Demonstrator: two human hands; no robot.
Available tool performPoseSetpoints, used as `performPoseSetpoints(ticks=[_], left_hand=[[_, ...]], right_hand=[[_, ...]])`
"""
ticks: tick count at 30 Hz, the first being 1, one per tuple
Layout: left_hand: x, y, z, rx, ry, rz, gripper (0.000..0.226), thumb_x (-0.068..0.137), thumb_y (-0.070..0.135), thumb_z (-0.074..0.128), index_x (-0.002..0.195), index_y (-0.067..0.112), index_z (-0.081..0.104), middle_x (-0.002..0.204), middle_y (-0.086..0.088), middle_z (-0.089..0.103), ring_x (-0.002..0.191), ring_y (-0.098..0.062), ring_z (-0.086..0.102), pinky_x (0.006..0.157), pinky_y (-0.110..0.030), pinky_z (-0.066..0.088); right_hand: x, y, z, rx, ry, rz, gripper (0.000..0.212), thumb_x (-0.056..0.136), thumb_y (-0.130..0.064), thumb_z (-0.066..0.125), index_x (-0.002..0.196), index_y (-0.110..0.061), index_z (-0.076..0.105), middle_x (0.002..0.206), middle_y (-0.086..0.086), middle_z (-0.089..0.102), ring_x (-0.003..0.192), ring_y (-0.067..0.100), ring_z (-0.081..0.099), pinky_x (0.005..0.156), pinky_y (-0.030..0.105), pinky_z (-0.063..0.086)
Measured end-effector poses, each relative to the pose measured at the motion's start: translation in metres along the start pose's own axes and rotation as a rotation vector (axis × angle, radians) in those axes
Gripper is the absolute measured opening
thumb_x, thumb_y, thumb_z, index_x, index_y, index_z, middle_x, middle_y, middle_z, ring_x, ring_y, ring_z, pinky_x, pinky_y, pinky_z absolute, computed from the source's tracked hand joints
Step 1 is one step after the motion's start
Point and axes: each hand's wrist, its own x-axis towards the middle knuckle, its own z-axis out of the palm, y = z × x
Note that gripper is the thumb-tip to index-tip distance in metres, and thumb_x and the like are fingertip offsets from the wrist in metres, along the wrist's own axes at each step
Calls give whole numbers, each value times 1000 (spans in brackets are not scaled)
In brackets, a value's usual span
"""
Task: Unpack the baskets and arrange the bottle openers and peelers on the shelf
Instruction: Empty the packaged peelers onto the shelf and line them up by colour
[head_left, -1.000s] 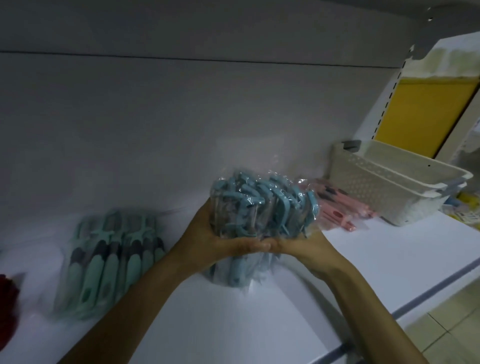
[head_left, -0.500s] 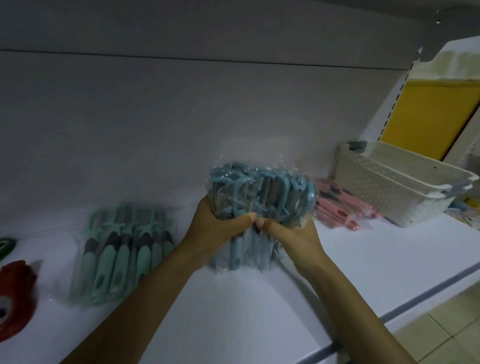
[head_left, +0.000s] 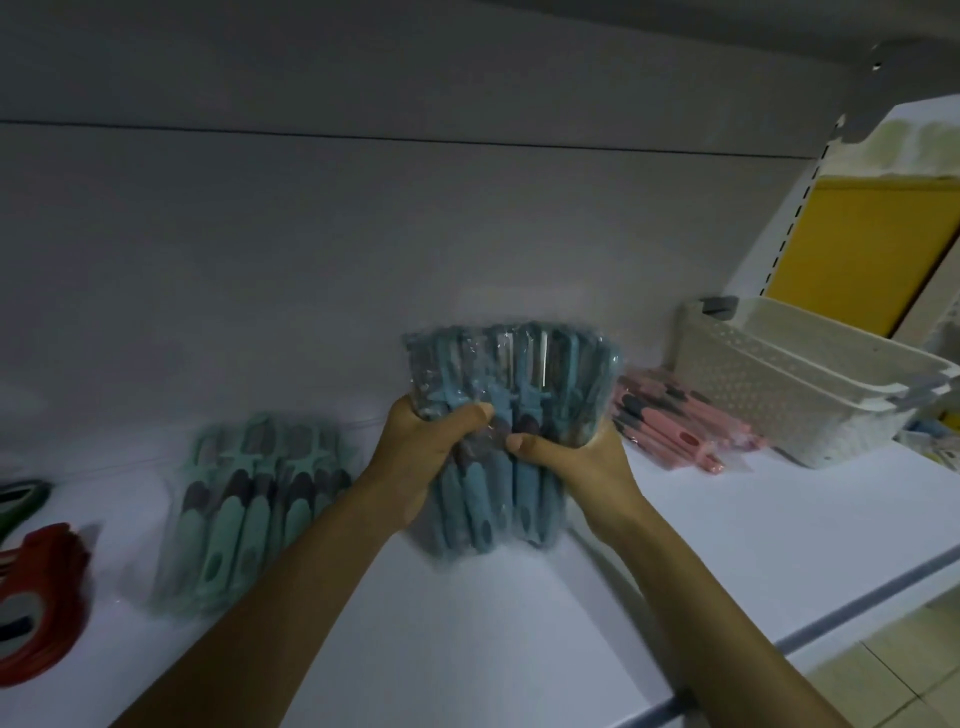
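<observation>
Bottle openers (head_left: 39, 597) of red plastic lie in a stack at the far left of the white shelf (head_left: 727, 551), cut off by the edge of the frame. Behind them we see a dark green curved piece (head_left: 23, 491), too blurred to name.

Next comes a flat pack of mint peelers (head_left: 249, 514) in clear wrap, with grey patches on the handles.

In the middle, our left hand (head_left: 421, 457) and right hand (head_left: 576, 462) both grip a bundle of blue peelers (head_left: 511, 384), thumbs pressed across its front. The bundle stands upright in crinkled clear film, blade heads up. Its lower end is smeared, so we cannot tell if it touches the shelf.

Just right of it, a pack of pink peelers (head_left: 680, 428) lies flat on the shelf, partly hidden behind the blue bundle.

Beside the pink pack are two white baskets (head_left: 800, 395) of perforated plastic, one nested in the other. Their inside is hidden from us. Small coloured things past them are too blurred to make out.
</observation>
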Motion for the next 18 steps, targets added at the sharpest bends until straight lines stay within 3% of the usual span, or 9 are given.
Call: performPoseSetpoints(ticks=[3, 5, 7, 9, 11, 12, 13, 15, 18], left_hand=[[13, 3, -9, 38, -32, -195, 34, 58, 36, 81, 71, 7, 69, 62, -8, 67, 55, -20, 63, 55, -25, 53], [20, -3, -10, 102, -13, -267, 32, 69, 39, 76, 60, 9, 70, 58, -10, 66, 51, -20, 61, 52, -22, 50], [27, -12, -5, 37, 52, -304, 26, 80, 31, 72, 87, 6, 73, 86, -15, 73, 72, -23, 70, 65, -27, 55], [34, -19, -3, 135, 107, -312, 63, 84, 34, 69, 133, 1, 47, 126, -18, 60, 106, -28, 64, 91, -39, 52], [36, -23, -6, 453, 150, -246, 92, 88, 39, 62, 150, 4, 4, 154, -17, 25, 138, -31, 33, 114, -42, 29], [35, -25, -9, 651, 163, -173, 91, 90, 40, 58, 150, 5, -1, 158, -17, 9, 145, -31, 14, 118, -39, 15], [33, -28, -12, 839, 162, -86, 85, 92, 41, 55, 151, 6, 4, 159, -15, 1, 146, -30, 2, 119, -39, 6], [27, -31, -17, 1086, 50, 11, 67, 93, 46, 49, 148, 17, 25, 160, -8, 4, 146, -29, 0, 119, -44, 6], [14, -41, -17, 1245, -213, -85, 61, 92, 59, 35, 145, 30, 29, 160, 4, 6, 146, -26, 3, 117, -52, 8]], right_hand=[[19, -1, -7, 48, -129, 164, 30, 65, -10, 79, 93, -14, 70, 95, 11, 74, 84, 26, 71, 72, 32, 58], [30, 1, -5, -4, -191, 304, 35, 67, -22, 82, 97, -9, 69, 95, 12, 74, 83, 27, 72, 68, 30, 57], [42, 4, 2, -141, -175, 425, 49, 67, -39, 82, 101, -7, 69, 94, 11, 75, 83, 25, 72, 70, 30, 58], [55, 11, 8, -381, -134, 433, 61, 66, -57, 78, 102, -8, 69, 98, 8, 74, 83, 20, 72, 77, 30, 58], [63, 19, 11, -649, -123, 319, 62, 71, -67, 66, 103, -15, 66, 108, 7, 71, 88, 17, 69, 82, 29, 55], [64, 24, 9, -773, -100, 264, 64, 76, -69, 59, 110, -15, 64, 114, 10, 68, 95, 21, 66, 84, 31, 52], [64, 28, 6, -860, -48, 220, 68, 81, -67, 53, 119, -11, 61, 120, 13, 64, 103, 27, 63, 88, 34, 48], [61, 35, -4, -900, 24, 179, 63, 90, -56, 51, 131, -8, 54, 129, 17, 58, 114, 34, 57, 93, 37, 42], [56, 45, -17, -837, -50, 155, 41, 94, -27, 54, 133, -15, 53, 131, 11, 58, 119, 32, 55, 99, 33, 41]])
